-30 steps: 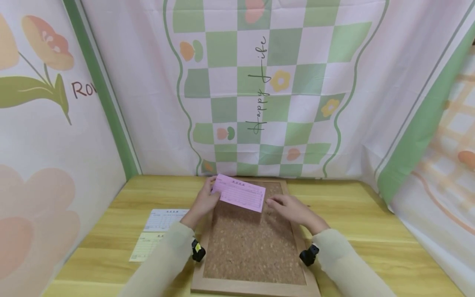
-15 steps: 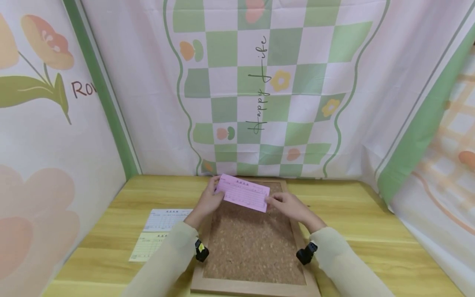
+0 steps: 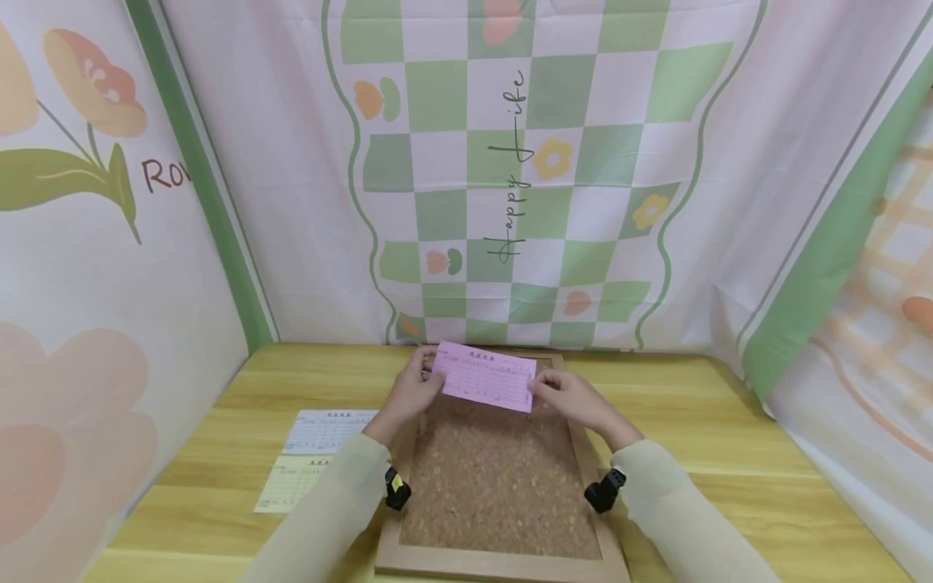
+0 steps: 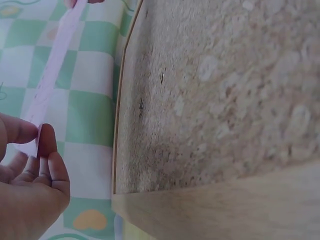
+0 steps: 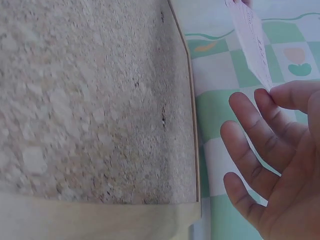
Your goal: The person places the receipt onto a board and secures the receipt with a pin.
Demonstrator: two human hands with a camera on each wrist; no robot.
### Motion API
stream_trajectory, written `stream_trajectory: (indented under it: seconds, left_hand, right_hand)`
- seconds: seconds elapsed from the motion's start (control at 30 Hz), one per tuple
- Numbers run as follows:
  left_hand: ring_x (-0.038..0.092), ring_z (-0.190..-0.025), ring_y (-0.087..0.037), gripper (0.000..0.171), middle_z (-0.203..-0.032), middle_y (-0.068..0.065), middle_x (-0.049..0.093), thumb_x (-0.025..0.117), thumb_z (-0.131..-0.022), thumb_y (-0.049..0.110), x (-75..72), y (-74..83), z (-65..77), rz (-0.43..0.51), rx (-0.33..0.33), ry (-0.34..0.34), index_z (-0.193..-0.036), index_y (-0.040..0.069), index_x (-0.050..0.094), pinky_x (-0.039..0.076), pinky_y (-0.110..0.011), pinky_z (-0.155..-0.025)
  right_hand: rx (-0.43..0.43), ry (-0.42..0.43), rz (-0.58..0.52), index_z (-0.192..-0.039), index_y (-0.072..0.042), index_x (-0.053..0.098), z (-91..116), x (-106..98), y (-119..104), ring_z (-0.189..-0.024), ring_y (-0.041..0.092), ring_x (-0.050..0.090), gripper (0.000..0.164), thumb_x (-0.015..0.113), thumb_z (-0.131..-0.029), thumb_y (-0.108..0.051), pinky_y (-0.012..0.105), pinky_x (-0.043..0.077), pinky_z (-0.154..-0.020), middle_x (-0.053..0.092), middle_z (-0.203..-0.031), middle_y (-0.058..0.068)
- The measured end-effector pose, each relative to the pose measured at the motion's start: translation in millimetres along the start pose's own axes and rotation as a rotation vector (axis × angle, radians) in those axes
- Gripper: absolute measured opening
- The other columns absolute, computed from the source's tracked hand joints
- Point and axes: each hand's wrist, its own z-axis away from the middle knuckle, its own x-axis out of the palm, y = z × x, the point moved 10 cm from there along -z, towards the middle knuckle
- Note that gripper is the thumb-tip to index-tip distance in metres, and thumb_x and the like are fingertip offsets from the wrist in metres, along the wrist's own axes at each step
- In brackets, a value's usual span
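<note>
A pink printed form slip [image 3: 487, 377] is held up over the far end of a wood-framed cork board [image 3: 503, 486]. My left hand [image 3: 414, 385] pinches its left edge between thumb and forefinger, seen closely in the left wrist view, where the slip [image 4: 52, 75] shows almost edge-on. At the opposite edge my right hand [image 3: 576, 398] pinches the paper between thumb and index fingertip. In the right wrist view the other fingers [image 5: 252, 160] of that hand are spread away from the slip. The slip tilts slightly down to the right and does not touch the cork.
To the left of the board, a white form slip [image 3: 321, 431] and a yellow form slip [image 3: 287, 484] lie on the wooden table [image 3: 729, 486], partly covered by the left sleeve. A checkered curtain [image 3: 510, 202] hangs behind the table's back edge.
The right hand has come in and taken hold of the pink slip's right edge. The slip and left hand have shifted a little to the right.
</note>
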Motion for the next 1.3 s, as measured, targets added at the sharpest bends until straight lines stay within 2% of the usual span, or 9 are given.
stream_trajectory:
  seconds: [0.1, 0.23, 0.43, 0.6, 0.9, 1.03, 1.17, 1.3]
  left_hand:
    - [0.062, -0.095, -0.025, 0.035, -0.11, -0.015, 0.065, 0.056, -0.097, 0.005, -3.3, 1.8, -1.8, -0.012, 0.021, 0.02, -0.132, 0.004, 0.053, 0.053, -0.037, -0.081]
    - [0.063, -0.094, -0.024, 0.027, -0.108, -0.014, 0.067, 0.057, -0.096, 0.004, -3.9, 2.0, -3.5, -0.016, 0.015, 0.017, -0.123, 0.004, 0.057, 0.054, -0.037, -0.08]
    - [0.064, -0.091, -0.023, 0.022, -0.104, -0.012, 0.068, 0.06, -0.096, 0.006, -0.6, -3.4, -6.7, -0.027, -0.05, -0.004, -0.118, 0.005, 0.058, 0.053, -0.033, -0.075]
    - [0.062, -0.087, -0.02, 0.024, -0.102, -0.009, 0.066, 0.061, -0.097, 0.009, 1.7, -8.5, -9.3, -0.042, -0.085, -0.014, -0.12, 0.005, 0.057, 0.051, -0.031, -0.072]
    - [0.061, -0.079, -0.018, 0.025, -0.098, -0.009, 0.065, 0.065, -0.094, 0.008, 3.9, -14.7, -12.4, -0.012, -0.12, -0.007, -0.118, 0.004, 0.059, 0.051, -0.029, -0.069]
    - [0.06, -0.077, -0.019, 0.025, -0.096, -0.009, 0.064, 0.066, -0.094, 0.01, 7.0, -21.3, -15.5, -0.025, -0.138, -0.014, -0.118, 0.004, 0.06, 0.05, -0.029, -0.066]
    - [0.06, -0.081, -0.019, 0.026, -0.099, -0.008, 0.063, 0.066, -0.096, 0.015, 11.7, -30.6, -16.5, -0.055, -0.161, -0.042, -0.12, 0.006, 0.059, 0.05, -0.031, -0.067]
    - [0.061, -0.082, -0.02, 0.028, -0.101, -0.008, 0.063, 0.066, -0.096, 0.017, 14.3, -34.9, -16.0, -0.056, -0.174, -0.054, -0.122, 0.007, 0.058, 0.05, -0.032, -0.07]
  right_hand:
    - [0.007, 0.015, 0.005, -0.098, -0.004, 0.069, -2, -4, 2, -0.089, 0.037, 0.064, 0.027, 0.054, -0.104, -0.025, 0.038, 0.051, -0.071, 0.069, -0.096, 0.015]
    - [0.01, 0.029, 0.03, -0.099, -0.002, 0.069, -6, -8, 4, -0.083, 0.033, 0.064, 0.025, 0.055, -0.103, -0.023, 0.033, 0.048, -0.068, 0.068, -0.091, 0.015]
    - [0.019, 0.037, 0.063, -0.093, -0.002, 0.066, -13, -12, 11, -0.068, 0.02, 0.056, 0.023, 0.055, -0.102, -0.02, 0.03, 0.042, -0.062, 0.063, -0.076, 0.01]
    - [0.063, 0.024, 0.085, -0.091, -0.004, 0.065, -18, -11, 20, -0.062, 0.015, 0.048, 0.024, 0.054, -0.102, -0.022, 0.029, 0.036, -0.054, 0.062, -0.075, 0.013]
    - [0.093, 0.0, 0.1, -0.09, -0.003, 0.066, -25, -12, 29, -0.065, 0.017, 0.053, 0.025, 0.054, -0.102, -0.022, 0.03, 0.04, -0.058, 0.064, -0.077, 0.012]
    - [0.106, -0.014, 0.091, -0.085, -0.002, 0.064, -28, -8, 36, -0.067, 0.021, 0.059, 0.025, 0.055, -0.101, -0.019, 0.032, 0.047, -0.06, 0.063, -0.074, 0.008]
    - [0.123, -0.031, 0.089, -0.08, -0.003, 0.062, -29, -2, 42, -0.066, 0.021, 0.06, 0.024, 0.056, -0.099, -0.016, 0.033, 0.051, -0.06, 0.062, -0.072, 0.006]
    - [0.134, -0.036, 0.122, -0.081, -0.003, 0.063, -30, 0, 47, -0.064, 0.018, 0.059, 0.023, 0.057, -0.099, -0.016, 0.029, 0.049, -0.058, 0.062, -0.072, 0.005]
